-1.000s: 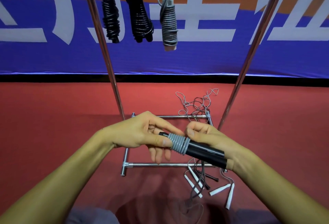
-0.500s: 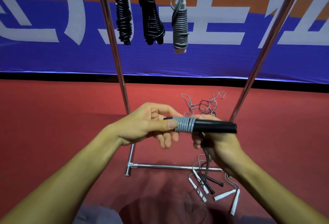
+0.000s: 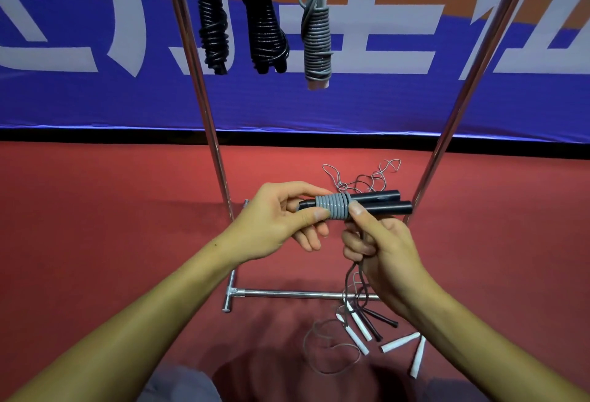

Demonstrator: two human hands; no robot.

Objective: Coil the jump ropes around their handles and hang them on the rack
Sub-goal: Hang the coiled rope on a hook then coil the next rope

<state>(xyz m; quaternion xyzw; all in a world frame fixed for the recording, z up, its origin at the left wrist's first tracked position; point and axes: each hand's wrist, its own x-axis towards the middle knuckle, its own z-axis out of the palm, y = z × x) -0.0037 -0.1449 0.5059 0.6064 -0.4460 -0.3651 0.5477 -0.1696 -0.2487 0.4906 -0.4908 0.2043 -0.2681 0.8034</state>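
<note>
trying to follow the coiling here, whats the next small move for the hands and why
Probably another turn of cord: the right hand should carry the loose grey cord around the black handles again, beside the existing coil, while the left hand pins that coil with its thumb. Only part of the handles is wrapped, and much cord trails to the floor.

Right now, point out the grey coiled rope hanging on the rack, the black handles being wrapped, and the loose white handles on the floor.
grey coiled rope [image 3: 316,41], head view, middle of its coils.
black handles [image 3: 383,203], head view, bare shafts right of the grey wraps.
white handles [image 3: 362,326], head view, one handle's middle.
</note>
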